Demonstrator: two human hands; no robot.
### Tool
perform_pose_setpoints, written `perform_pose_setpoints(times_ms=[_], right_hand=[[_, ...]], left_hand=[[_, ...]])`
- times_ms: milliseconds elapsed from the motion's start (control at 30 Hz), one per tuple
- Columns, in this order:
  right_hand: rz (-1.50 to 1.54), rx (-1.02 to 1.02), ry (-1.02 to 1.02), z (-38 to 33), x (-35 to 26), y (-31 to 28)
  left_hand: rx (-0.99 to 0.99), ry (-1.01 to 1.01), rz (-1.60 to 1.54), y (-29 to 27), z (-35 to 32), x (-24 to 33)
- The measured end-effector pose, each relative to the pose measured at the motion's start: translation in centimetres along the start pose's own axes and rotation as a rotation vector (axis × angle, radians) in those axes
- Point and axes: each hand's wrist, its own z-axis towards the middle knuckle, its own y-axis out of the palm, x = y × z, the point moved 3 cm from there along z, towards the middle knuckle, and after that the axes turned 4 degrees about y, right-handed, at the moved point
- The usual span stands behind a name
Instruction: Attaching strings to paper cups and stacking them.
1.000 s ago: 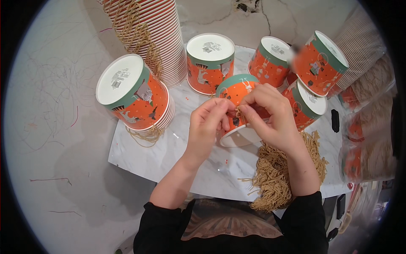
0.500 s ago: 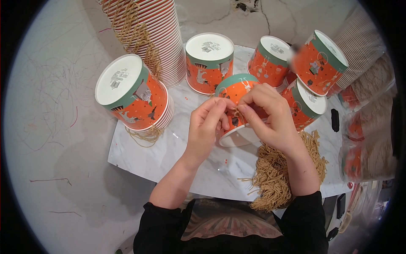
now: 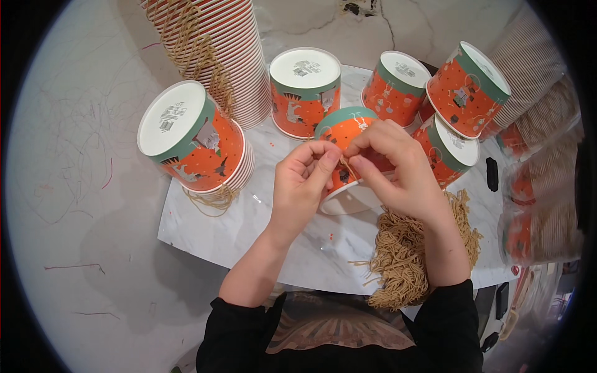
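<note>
An orange paper bucket (image 3: 341, 128) with a green band lies tilted on the table, its white-rimmed mouth toward me. In front of its side, both hands pinch a short tan string (image 3: 346, 165). My left hand (image 3: 302, 180) is closed, with thumb and index finger on the string near the rim. From the right, my right hand (image 3: 398, 171) pinches it too, covering part of the bucket. The string's ends are mostly hidden by my fingers. Below my right wrist lies a thick bundle of tan strings (image 3: 401, 258), with the right forearm crossing over it.
A short bucket stack (image 3: 224, 155) stands at left, strings poking out beneath. Behind it rises a tall stack (image 3: 239, 62) with strings draped down it. Upside-down buckets (image 3: 306, 93) line the back; at right, one bucket (image 3: 469, 93) leans on another. Plastic-wrapped stacks (image 3: 535, 180) stand far right.
My fingertips have shifted slightly on the string, and a bit more of it now shows between my hands. The bucket stays tilted in the same place.
</note>
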Motion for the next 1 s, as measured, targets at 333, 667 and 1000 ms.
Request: perform_pose_setpoints(times_ms=[333, 667, 1000], right_hand=[[0.169, -0.049, 0.15, -0.3, 0.1, 0.1], [0.261, -0.066, 0.147, -0.3, 0.7, 0.0], [0.425, -0.229, 0.211, -0.4, 1.4, 0.1]], left_hand=[[0.021, 0.08, 0.037, -0.1, -0.2, 0.4], [0.101, 0.265, 0.104, 0.0, -0.4, 0.5], [0.122, 0.242, 0.067, -0.5, -0.3, 0.1]])
